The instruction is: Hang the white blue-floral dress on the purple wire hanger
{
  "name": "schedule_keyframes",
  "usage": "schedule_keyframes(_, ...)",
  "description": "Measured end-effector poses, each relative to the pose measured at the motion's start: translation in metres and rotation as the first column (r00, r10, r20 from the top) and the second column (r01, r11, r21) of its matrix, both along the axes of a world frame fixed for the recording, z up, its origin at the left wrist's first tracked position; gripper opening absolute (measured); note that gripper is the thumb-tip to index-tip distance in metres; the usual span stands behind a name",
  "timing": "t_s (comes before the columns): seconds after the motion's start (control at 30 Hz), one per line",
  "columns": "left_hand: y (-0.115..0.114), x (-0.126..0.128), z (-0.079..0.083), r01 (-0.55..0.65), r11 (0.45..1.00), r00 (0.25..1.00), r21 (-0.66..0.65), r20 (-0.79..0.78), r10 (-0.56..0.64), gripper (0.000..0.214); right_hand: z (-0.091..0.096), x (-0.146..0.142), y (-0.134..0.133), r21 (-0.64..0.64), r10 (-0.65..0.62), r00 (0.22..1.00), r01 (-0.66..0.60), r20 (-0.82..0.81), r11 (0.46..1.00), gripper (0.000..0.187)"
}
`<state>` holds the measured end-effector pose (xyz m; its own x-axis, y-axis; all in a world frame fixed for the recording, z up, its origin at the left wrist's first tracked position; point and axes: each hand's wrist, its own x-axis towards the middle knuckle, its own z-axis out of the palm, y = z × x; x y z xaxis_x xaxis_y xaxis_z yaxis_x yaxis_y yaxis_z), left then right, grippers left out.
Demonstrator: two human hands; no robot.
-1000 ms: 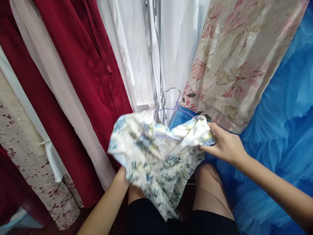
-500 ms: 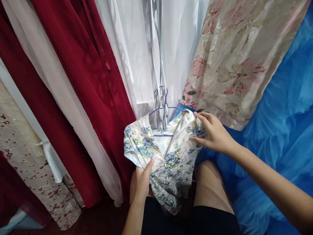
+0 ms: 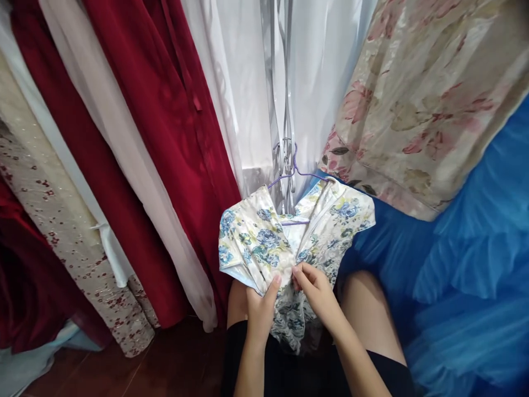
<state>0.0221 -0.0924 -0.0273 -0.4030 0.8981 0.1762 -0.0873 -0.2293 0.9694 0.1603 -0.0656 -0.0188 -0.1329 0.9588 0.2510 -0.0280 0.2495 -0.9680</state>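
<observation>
A white blouse (image 3: pixel 264 237) with blue and green floral print hangs on a thin purple hanger (image 3: pixel 296 165) in front of me. Its V-shaped neckline lies spread, and the hanger's lower bar crosses inside it. My left hand (image 3: pixel 262 306) grips the blouse's front on the left side, thumb on top and fingers behind the cloth. With thumb and fingertips, my right hand (image 3: pixel 316 289) pinches the fabric near the bottom of the V. The lower part of the blouse bunches between my forearms, partly hidden.
White cloth with grey ribbons (image 3: pixel 285 82) hangs behind the hanger. Dark red dresses (image 3: pixel 165 138) and a beige floral-specked dress (image 3: pixel 49 220) hang at left. A pink-flowered dress (image 3: pixel 421 110) and blue ruffled tulle (image 3: pixel 467 264) fill the right. Dark floor tiles (image 3: pixel 119 366) show below.
My right hand has left the blouse's right shoulder and moved down and left to the neckline's bottom, pinching there. My left hand keeps its hold. The view has shifted slightly.
</observation>
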Motion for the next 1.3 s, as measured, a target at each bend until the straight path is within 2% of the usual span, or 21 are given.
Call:
schedule_keyframes(0.07,0.000,0.001,-0.005,-0.171,0.982,0.983,0.085,-0.053,0.176,0.062,0.001,0.004,-0.006,-0.057,-0.039,0.995,0.034,-0.090,0.998,0.044)
schedule_keyframes(0.13,-0.002,0.007,-0.015,-0.363,0.901,0.913,0.236,-0.101,0.395,0.071,0.003,0.011,-0.016,-0.114,-0.057,0.987,0.040,-0.148,0.993,0.043)
schedule_keyframes(0.17,-0.003,0.012,-0.021,-0.397,0.864,0.883,0.308,-0.128,0.452,0.070,0.003,0.013,-0.020,-0.131,-0.053,0.986,0.032,-0.157,0.991,0.043)
schedule_keyframes(0.2,-0.004,0.019,-0.027,-0.375,0.856,0.876,0.356,-0.167,0.453,0.064,0.004,0.016,-0.024,-0.139,-0.042,0.987,0.021,-0.154,0.990,0.043)
schedule_keyframes(0.27,-0.008,0.034,-0.039,-0.188,0.914,0.913,0.360,-0.279,0.298,0.048,0.006,0.018,-0.030,-0.133,-0.014,0.992,-0.002,-0.126,0.991,0.042)
schedule_keyframes(0.33,-0.010,0.048,-0.046,0.012,0.962,0.929,0.272,-0.358,0.090,0.033,0.008,0.020,-0.033,-0.113,0.009,0.997,-0.018,-0.074,0.993,0.040)
schedule_keyframes(0.37,-0.010,0.053,-0.047,0.061,0.973,0.927,0.222,-0.375,0.027,0.027,0.010,0.020,-0.034,-0.105,0.024,0.999,-0.029,-0.048,0.994,0.039)
schedule_keyframes(0.47,-0.009,0.056,-0.044,0.098,0.982,0.912,0.160,-0.409,-0.025,0.008,0.013,0.022,-0.038,-0.114,0.077,0.997,-0.077,-0.002,0.991,0.039)
schedule_keyframes(0.57,-0.009,0.050,-0.035,0.140,0.970,0.881,0.197,-0.472,-0.031,0.020,0.016,0.025,-0.040,-0.149,0.057,0.998,-0.061,-0.032,0.987,0.036)
schedule_keyframes(0.67,-0.012,0.044,-0.027,0.209,0.963,0.847,0.167,-0.523,-0.093,0.022,0.026,0.029,-0.035,-0.184,0.004,0.997,-0.019,-0.079,0.983,0.036)
schedule_keyframes(0.77,-0.014,0.038,-0.019,0.303,0.948,0.814,0.103,-0.546,-0.201,0.014,0.050,0.032,-0.020,-0.180,-0.041,0.995,0.025,-0.087,0.983,0.035)
schedule_keyframes(0.9,-0.009,0.027,-0.001,0.396,0.918,0.752,0.028,-0.584,-0.306,0.012,0.102,0.033,0.012,-0.150,-0.080,0.990,0.061,-0.120,0.987,0.034)
schedule_keyframes(1.0,-0.009,0.021,0.009,0.449,0.893,0.675,-0.030,-0.644,-0.361,0.015,0.140,0.030,0.040,-0.107,-0.090,0.982,0.073,-0.166,0.992,0.031)
schedule_keyframes(1.07,-0.011,0.018,0.011,0.467,0.881,0.595,-0.080,-0.708,-0.380,0.018,0.161,0.027,0.056,-0.084,-0.111,0.972,0.095,-0.208,0.992,0.028)
schedule_keyframes(1.13,-0.012,0.016,0.011,0.475,0.870,0.522,-0.131,-0.754,-0.399,0.021,0.175,0.023,0.069,-0.081,-0.134,0.964,0.118,-0.230,0.990,0.026)
schedule_keyframes(1.2,-0.007,0.011,0.014,0.508,0.846,0.483,-0.158,-0.761,-0.432,0.021,0.183,0.019,0.077,-0.069,-0.126,0.964,0.113,-0.233,0.991,0.025)
schedule_keyframes(1.27,0.008,0.003,0.028,0.553,0.823,0.488,-0.129,-0.750,-0.446,0.018,0.184,0.016,0.078,-0.031,-0.095,0.969,0.090,-0.228,0.995,0.025)
schedule_keyframes(1.3,0.019,-0.001,0.040,0.562,0.823,0.510,-0.084,-0.748,-0.424,0.015,0.183,0.014,0.077,-0.010,-0.086,0.970,0.085,-0.226,0.996,0.025)
